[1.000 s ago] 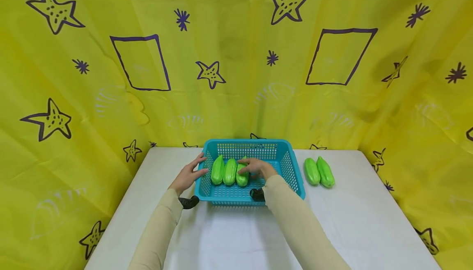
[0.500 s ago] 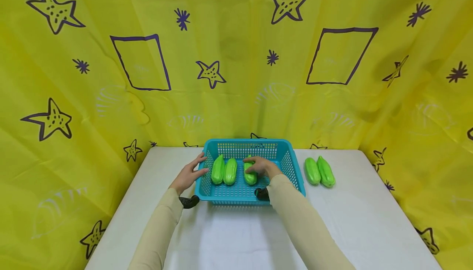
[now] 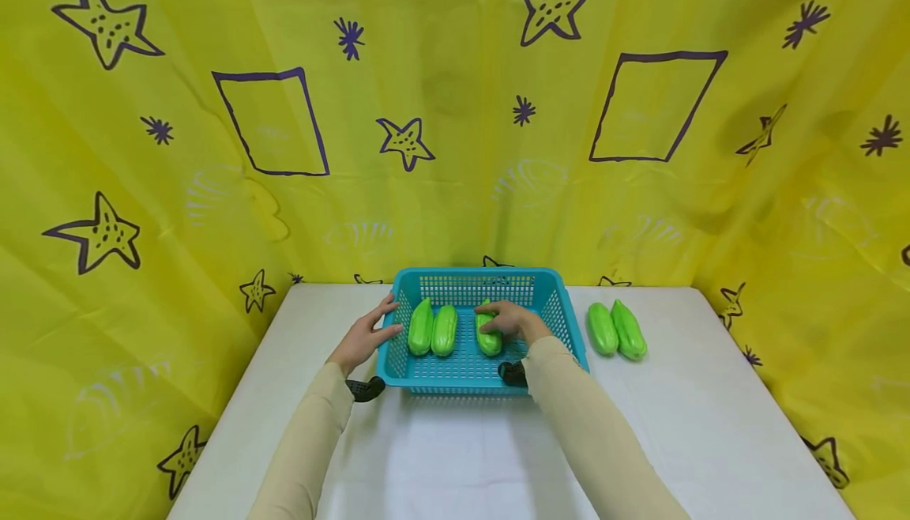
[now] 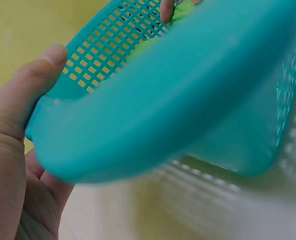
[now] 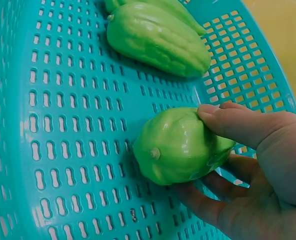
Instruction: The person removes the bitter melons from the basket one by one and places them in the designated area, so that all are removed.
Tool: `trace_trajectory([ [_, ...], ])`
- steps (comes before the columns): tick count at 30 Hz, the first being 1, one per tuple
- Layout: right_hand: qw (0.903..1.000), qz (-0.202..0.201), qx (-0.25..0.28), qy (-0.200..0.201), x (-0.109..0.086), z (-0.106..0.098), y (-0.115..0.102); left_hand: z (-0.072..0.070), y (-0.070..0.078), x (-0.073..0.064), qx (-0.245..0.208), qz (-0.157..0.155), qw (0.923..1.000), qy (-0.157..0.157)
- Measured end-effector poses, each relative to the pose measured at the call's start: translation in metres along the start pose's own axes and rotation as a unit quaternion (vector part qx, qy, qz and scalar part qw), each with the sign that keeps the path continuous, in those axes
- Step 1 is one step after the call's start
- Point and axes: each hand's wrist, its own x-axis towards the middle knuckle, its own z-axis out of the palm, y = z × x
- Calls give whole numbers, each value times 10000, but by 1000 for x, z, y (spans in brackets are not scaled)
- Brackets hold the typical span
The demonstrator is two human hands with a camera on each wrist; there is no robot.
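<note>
A blue-green perforated basket (image 3: 455,383) sits at the back of the table. My left hand (image 3: 361,344) grips its left rim; in the left wrist view the thumb (image 4: 35,75) lies over the edge with fingers outside and below. Inside the basket, my right hand (image 3: 513,321) holds a green bitter melon (image 5: 170,145) between thumb and fingers, close over the slotted floor. To its left, two more bitter melons lie side by side, a pointed one (image 3: 421,330) and a blunter, bumpy one (image 5: 158,40).
Two further bitter melons, a blunt one (image 3: 603,330) and a pointed one (image 3: 629,332), lie together on the white table (image 3: 711,425) right of the basket. A yellow curtain (image 3: 455,212) with drawn stars encloses the table's back and sides.
My right hand has taken hold of the third bitter melon and shifted it rightward, leaving a gap beside the other two. My left hand stays at the rim.
</note>
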Motion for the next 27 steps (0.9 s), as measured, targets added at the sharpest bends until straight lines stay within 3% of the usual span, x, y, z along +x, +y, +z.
trace_trajectory([
  [7,10000,38,-23,-59,-4,-4,1,-4,27,-14,31,-21,10000,-90],
  [12,9998,23,121,-145,-8,-5,1,-5,28,-15,-38,38,9999,-113],
  [18,9995,113,304,-46,-1,-8,8,-3,29,-15,-11,15,10000,-79],
  [27,9975,-101,333,609,-3,-17,4,-4,29,-15,-44,9,9999,-114],
])
